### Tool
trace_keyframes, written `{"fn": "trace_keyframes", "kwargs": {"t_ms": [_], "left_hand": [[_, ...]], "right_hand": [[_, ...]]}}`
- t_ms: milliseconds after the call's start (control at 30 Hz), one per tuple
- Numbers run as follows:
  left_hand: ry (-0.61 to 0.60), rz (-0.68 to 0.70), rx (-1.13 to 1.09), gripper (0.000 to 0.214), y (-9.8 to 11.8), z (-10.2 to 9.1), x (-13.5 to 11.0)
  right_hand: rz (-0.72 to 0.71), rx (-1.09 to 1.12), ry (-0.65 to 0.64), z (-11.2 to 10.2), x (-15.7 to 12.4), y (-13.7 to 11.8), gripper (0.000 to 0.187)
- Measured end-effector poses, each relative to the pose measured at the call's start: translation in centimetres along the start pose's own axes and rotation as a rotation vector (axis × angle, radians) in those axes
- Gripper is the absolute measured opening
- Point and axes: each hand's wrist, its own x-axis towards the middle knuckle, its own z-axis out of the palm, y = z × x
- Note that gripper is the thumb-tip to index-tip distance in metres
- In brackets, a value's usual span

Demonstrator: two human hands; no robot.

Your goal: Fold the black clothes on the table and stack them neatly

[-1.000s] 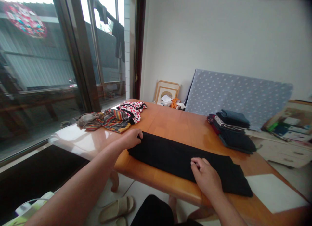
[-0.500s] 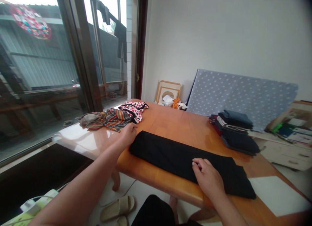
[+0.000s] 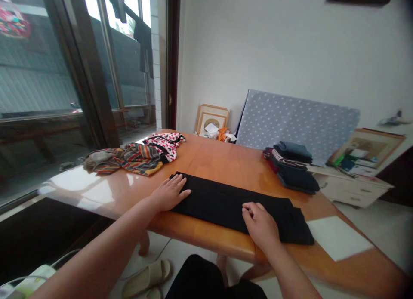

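A long folded black garment lies flat across the near side of the orange wooden table. My left hand rests flat on its left end, fingers spread. My right hand lies on its right part near the table's front edge, fingers slightly bent and holding no visible fold. A neat stack of folded dark clothes stands to the right, beyond my right hand. Crumpled striped cloth and red-and-white patterned cloth lie beyond my left hand.
A white sheet lies on the table's right corner. A polka-dot board and picture frames lean behind the table. A glass door runs along the left, and slippers lie on the floor below.
My left hand has opened and flattened on the black garment's left end. The whole scene has shifted left in the view, and the black garment's left end looks smoother.
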Motion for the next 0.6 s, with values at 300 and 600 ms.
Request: {"fn": "trace_keyframes", "kwargs": {"t_ms": [300,600], "left_hand": [[0.102,0.092,0.068,0.052,4.0,-1.6,2.4],[-0.048,0.202,-0.007,0.067,7.2,1.9,3.7]], "right_hand": [[0.012,0.123,-0.053,-1.2,1.4,0.2,0.026],[-0.07,-0.109,-0.148,-1.1,3.0,1.3,0.046]]}}
